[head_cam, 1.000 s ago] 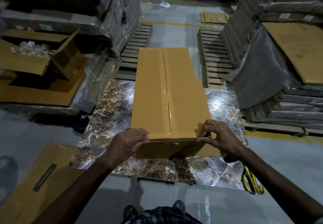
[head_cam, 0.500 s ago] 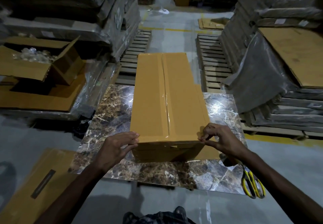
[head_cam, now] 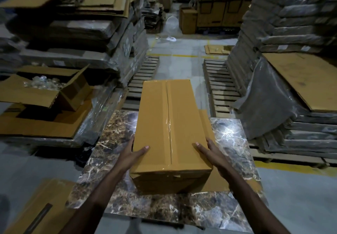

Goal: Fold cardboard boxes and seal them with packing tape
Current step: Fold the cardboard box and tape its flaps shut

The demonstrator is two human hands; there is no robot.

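Head cam has you looking down at the long tan cardboard box [head_cam: 184, 117], which lies lengthwise across the middle of the brown-and-white marble-patterned slab [head_cam: 113, 142]. Its far end pokes out past the slab's far edge. A strip of clear glossy packing tape [head_cam: 169, 117] runs down the top seam and folds over the near end.

Your left hand [head_cam: 132, 154] is flat against the box's left wall with the thumb lying on top. Your right hand [head_cam: 211, 153] presses the right top edge with straight fingers. So neither hand is curled around anything, and the box is just sandwiched between your palms. Can't tell if the near end is actually off the slab.

A flat tan cardboard sheet [head_cam: 205, 122] lies on the slab under the box, showing on its right side. Left of the slab there's an open brown carton of clear plastic bits [head_cam: 45, 89]. Slatted wooden pallets [head_cam: 144, 80] lie beyond the slab's far edge. Right of the slab is a grey plastic-wrapped stack [head_cam: 273, 106], and a flattened cardboard piece [head_cam: 42, 206] lies on the floor by its near-left corner.
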